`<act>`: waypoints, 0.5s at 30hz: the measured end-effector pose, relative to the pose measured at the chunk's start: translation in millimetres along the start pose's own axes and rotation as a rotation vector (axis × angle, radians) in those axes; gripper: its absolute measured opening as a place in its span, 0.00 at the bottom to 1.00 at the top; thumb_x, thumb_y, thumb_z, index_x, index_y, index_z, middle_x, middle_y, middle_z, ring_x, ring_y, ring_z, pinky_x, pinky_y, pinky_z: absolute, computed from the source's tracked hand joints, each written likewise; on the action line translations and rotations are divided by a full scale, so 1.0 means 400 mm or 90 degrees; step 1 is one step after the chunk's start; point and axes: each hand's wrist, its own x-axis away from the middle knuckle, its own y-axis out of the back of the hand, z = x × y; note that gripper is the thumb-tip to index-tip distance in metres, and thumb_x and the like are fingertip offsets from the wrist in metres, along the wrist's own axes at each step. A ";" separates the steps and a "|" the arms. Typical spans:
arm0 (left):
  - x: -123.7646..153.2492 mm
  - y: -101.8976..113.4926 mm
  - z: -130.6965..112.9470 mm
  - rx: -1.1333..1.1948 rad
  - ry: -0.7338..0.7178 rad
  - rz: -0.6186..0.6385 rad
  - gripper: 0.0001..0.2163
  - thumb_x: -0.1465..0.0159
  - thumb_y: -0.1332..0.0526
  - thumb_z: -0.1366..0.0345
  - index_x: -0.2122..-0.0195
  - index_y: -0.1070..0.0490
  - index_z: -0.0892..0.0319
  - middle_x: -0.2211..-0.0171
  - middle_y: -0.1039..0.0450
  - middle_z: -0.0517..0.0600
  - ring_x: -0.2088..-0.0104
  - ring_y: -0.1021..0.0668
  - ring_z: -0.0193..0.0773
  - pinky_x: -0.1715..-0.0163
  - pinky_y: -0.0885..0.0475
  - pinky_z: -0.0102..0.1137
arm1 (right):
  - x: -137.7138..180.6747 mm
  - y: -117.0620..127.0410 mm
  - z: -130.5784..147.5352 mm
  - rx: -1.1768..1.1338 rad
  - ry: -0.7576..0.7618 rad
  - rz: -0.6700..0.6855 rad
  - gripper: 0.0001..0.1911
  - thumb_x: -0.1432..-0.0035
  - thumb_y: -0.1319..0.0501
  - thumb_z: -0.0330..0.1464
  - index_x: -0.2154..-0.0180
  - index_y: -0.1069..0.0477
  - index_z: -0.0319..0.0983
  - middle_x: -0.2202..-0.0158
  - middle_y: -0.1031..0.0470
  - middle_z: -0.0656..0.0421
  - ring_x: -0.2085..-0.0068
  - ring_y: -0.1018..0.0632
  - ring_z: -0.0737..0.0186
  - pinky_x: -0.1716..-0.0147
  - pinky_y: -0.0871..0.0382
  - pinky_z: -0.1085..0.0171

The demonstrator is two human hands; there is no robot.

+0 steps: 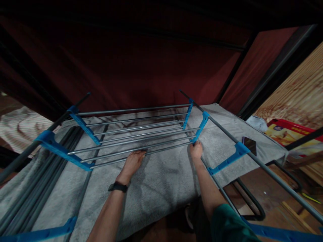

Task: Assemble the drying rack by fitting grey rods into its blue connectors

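A rack of grey metal rods (136, 134) joined by blue plastic brackets lies over a grey cloth (161, 181). My left hand (133, 162), with a black watch on the wrist, curls its fingers round the nearest rod near its middle. My right hand (196, 150) grips the near end of the right blue bracket (200, 127), where that rod meets it. A long grey side pole (252, 158) runs past my right hand toward the lower right.
Loose grey rods (37, 191) lie bundled at the left on the cloth. Another blue bracket (228, 159) sits on the right pole. A dark phone (249, 144) lies at the cloth's right edge. A red and yellow box (290, 132) stands beyond. Dark red curtain behind.
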 end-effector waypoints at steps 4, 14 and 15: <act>0.009 0.005 -0.015 -0.031 0.004 0.002 0.16 0.32 0.49 0.66 0.49 0.24 0.59 0.52 0.22 0.57 0.51 0.22 0.46 0.48 0.31 0.40 | 0.003 0.003 0.005 0.001 -0.006 0.000 0.13 0.41 0.48 0.29 0.58 0.28 0.33 0.57 0.25 0.44 0.56 0.23 0.53 0.56 0.35 0.61; 0.046 0.000 -0.001 -0.142 0.064 -0.054 0.15 0.30 0.50 0.58 0.54 0.26 0.58 0.57 0.22 0.57 0.54 0.23 0.49 0.52 0.34 0.42 | 0.025 0.028 0.039 0.004 -0.046 0.015 0.18 0.43 0.47 0.31 0.52 0.33 0.32 0.54 0.28 0.42 0.49 0.27 0.47 0.51 0.34 0.55; 0.046 0.002 -0.002 -0.144 0.062 -0.045 0.15 0.29 0.50 0.58 0.55 0.26 0.58 0.58 0.22 0.57 0.55 0.23 0.49 0.52 0.34 0.41 | 0.028 0.027 0.040 0.000 -0.047 0.011 0.19 0.44 0.48 0.31 0.51 0.33 0.32 0.54 0.28 0.42 0.49 0.27 0.46 0.51 0.34 0.54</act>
